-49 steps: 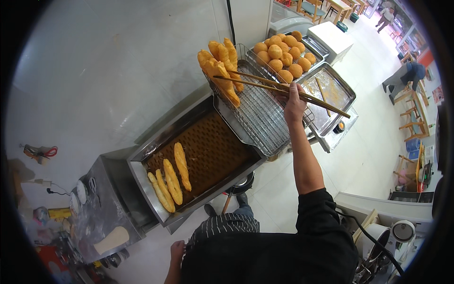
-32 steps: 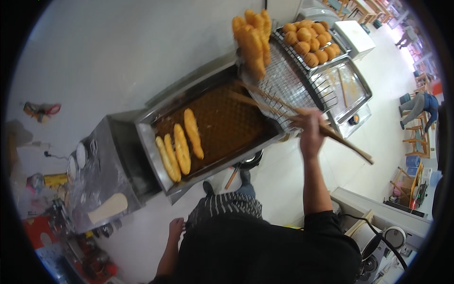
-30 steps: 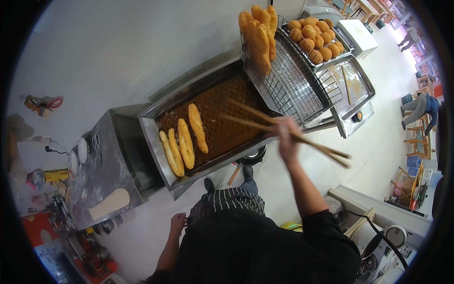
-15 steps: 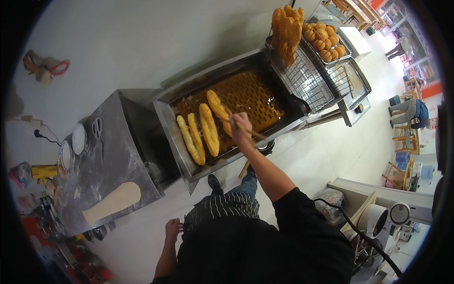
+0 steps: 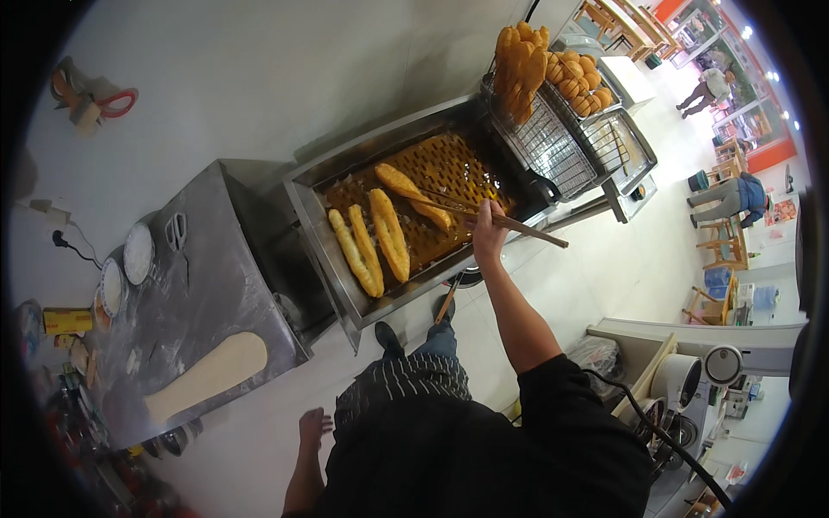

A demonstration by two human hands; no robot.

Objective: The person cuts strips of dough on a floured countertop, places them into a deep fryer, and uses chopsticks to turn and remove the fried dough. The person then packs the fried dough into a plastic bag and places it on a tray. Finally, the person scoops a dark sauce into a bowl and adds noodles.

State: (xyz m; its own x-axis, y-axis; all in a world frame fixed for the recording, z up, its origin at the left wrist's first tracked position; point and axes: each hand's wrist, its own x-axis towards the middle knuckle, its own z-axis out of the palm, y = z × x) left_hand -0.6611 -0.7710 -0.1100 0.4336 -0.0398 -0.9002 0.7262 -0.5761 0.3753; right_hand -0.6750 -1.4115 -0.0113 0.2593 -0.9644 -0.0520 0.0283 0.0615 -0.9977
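Note:
Long wooden chopsticks (image 5: 531, 231) are in my right hand (image 5: 487, 226), its fingers closed round them above the fryer's near right side. Their tips point left to the rightmost fried dough stick (image 5: 399, 180); whether they touch it I cannot tell. Several golden dough sticks lie in the oil of the rectangular metal fryer (image 5: 302, 203). Another plump dough stick (image 5: 390, 237) lies left of that one, with a close pair (image 5: 356, 250) at the far left. Low by my apron, my left hand (image 5: 314, 426) hangs with nothing in it, fingers slightly apart.
A wire rack (image 5: 557, 142) right of the fryer holds upright fried dough sticks (image 5: 520, 73) and round fried balls (image 5: 580, 82). On the floured steel table (image 5: 194, 293) at left lie rolled dough (image 5: 211, 375), scissors (image 5: 176, 233) and bowls (image 5: 138, 253). People stand in the background.
My right hand has moved right and slightly up, away from the rightmost dough stick's near end. The chopsticks now reach left across the oil. My left hand still hangs low.

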